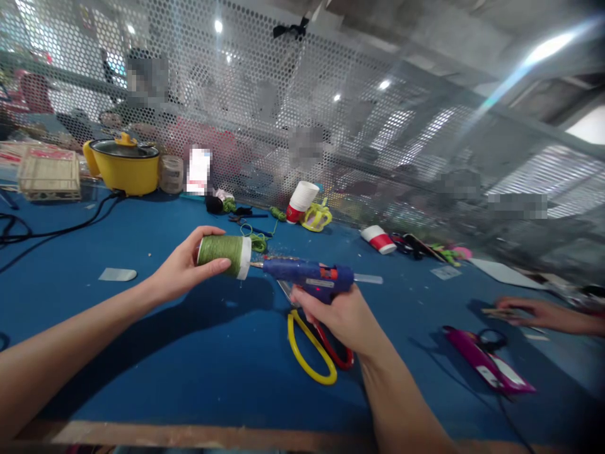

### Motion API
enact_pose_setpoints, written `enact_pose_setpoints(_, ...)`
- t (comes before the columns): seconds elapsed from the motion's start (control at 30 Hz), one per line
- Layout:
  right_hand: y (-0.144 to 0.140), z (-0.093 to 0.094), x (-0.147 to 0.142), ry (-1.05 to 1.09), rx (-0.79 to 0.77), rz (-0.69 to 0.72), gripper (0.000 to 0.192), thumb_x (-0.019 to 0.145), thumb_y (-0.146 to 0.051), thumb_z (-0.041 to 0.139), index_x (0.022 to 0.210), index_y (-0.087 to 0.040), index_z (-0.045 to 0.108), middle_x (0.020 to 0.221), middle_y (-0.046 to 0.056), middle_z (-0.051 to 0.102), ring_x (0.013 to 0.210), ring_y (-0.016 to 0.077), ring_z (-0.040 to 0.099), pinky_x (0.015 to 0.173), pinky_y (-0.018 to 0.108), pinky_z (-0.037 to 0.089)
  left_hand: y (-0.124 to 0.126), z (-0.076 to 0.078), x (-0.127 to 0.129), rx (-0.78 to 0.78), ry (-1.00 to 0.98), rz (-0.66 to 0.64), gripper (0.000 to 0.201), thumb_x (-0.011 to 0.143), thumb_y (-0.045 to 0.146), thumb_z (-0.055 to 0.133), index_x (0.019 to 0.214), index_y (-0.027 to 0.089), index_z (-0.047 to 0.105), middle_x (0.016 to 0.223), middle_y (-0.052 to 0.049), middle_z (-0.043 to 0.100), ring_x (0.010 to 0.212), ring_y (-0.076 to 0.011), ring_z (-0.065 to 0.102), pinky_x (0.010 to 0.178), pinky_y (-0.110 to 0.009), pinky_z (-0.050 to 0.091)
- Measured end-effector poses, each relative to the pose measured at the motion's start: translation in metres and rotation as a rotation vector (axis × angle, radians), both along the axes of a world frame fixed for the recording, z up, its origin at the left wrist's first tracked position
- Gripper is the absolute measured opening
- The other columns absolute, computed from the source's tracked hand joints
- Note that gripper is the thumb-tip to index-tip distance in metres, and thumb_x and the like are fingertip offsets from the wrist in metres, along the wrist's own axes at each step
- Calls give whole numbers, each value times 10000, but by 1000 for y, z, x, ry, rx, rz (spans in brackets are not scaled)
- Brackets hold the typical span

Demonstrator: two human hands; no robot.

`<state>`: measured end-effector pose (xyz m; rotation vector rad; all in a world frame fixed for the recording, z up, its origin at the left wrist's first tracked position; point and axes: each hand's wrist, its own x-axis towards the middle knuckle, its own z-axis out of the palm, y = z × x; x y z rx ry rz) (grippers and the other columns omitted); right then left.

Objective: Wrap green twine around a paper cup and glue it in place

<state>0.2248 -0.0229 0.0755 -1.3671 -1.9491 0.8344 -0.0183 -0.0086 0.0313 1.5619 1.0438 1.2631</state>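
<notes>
My left hand is wrapped round a paper cup wound with green yarn, lying sideways in the air above the table, with a white band at its right end. My right hand grips a blue hot glue gun by its handle. The gun's nozzle points left and meets, or nearly meets, the white end of the cup; I cannot tell if they touch. A clear glue stick sticks out of the gun's back. Below the gun lie scissors with yellow and red handles, their blades partly hidden.
Behind are a yellow electric pot, stacked paper cups, a tipped cup and green yarn. At right, another person's hand holds small sticks near a purple device with a cord. A perforated metal screen borders the blue table.
</notes>
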Motion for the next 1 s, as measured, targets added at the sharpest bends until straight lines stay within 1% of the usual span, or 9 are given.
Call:
enact_pose_setpoints(0.17, -1, 0, -1, -4, 9, 6, 163, 716, -319, 590, 638, -175, 588, 442, -22, 525, 414, 116, 494, 460, 245, 433, -1, 1, 0, -1, 17, 15, 452, 707, 359, 612, 1074, 195, 406, 713, 32, 482, 603, -113, 482, 528, -218, 410)
enact_pose_setpoints(0.3, -1, 0, -1, -25, 38, -4, 148, 715, -315, 588, 644, -184, 588, 421, -32, 507, 401, 116, 478, 448, 244, 417, -1, 1, 0, 3, 25, 22, 445, 707, 356, 609, 1072, 198, 410, 723, 32, 485, 610, -116, 488, 536, -221, 415)
enact_pose_setpoints(0.43, -1, 0, -1, -42, 54, -16, 140, 712, -313, 596, 651, -187, 583, 427, -32, 516, 411, 122, 487, 450, 246, 423, 0, 0, 0, 12, 26, 7, 452, 711, 353, 609, 1081, 194, 405, 738, 24, 485, 612, -114, 491, 534, -222, 423)
enact_pose_setpoints(0.57, -1, -1, 0, -45, 52, -32, 124, 707, -306, 605, 669, -191, 577, 410, -45, 495, 386, 114, 459, 426, 239, 409, -1, 0, 0, 4, 18, 1, 458, 704, 358, 613, 1077, 196, 401, 730, 28, 488, 611, -114, 489, 537, -222, 418)
enact_pose_setpoints(0.8, -2, -1, 0, -49, 76, -18, 133, 724, -290, 587, 633, -196, 561, 397, -43, 481, 377, 110, 438, 421, 241, 406, -1, 2, 1, 5, 23, 11, 444, 711, 355, 605, 1071, 200, 396, 733, 25, 474, 609, -113, 478, 529, -218, 414)
enact_pose_setpoints(1.0, -2, 1, 0, -44, 89, -3, 158, 722, -290, 577, 597, -203, 535, 406, -38, 494, 390, 117, 458, 444, 248, 418, -1, -1, 0, 15, 12, -9, 440, 720, 341, 604, 1082, 203, 397, 754, 18, 490, 628, -116, 492, 538, -217, 426)
